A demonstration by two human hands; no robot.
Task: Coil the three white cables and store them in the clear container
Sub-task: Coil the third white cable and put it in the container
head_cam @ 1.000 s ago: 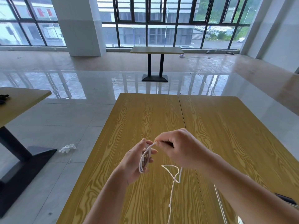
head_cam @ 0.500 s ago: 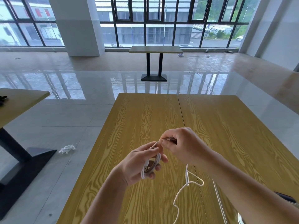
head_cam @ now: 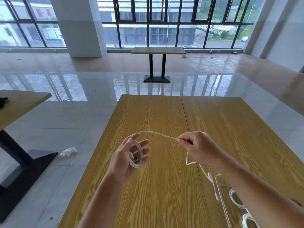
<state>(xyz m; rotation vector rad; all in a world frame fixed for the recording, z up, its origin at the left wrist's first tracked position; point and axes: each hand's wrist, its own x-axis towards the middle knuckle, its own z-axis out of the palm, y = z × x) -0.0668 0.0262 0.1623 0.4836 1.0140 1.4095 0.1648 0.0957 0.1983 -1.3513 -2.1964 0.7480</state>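
We keep the white cable [head_cam: 137,153] in loops around the nearly straight fingers of our left hand [head_cam: 127,157], while our right hand [head_cam: 196,148], at 3 o'clock, pinches the strand and should feed each turn with light, even tension.

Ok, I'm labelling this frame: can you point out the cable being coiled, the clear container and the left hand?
white cable [head_cam: 137,155], head view, on the coiled loops.
clear container [head_cam: 221,195], head view, on its near wall.
left hand [head_cam: 126,156], head view, on the palm.
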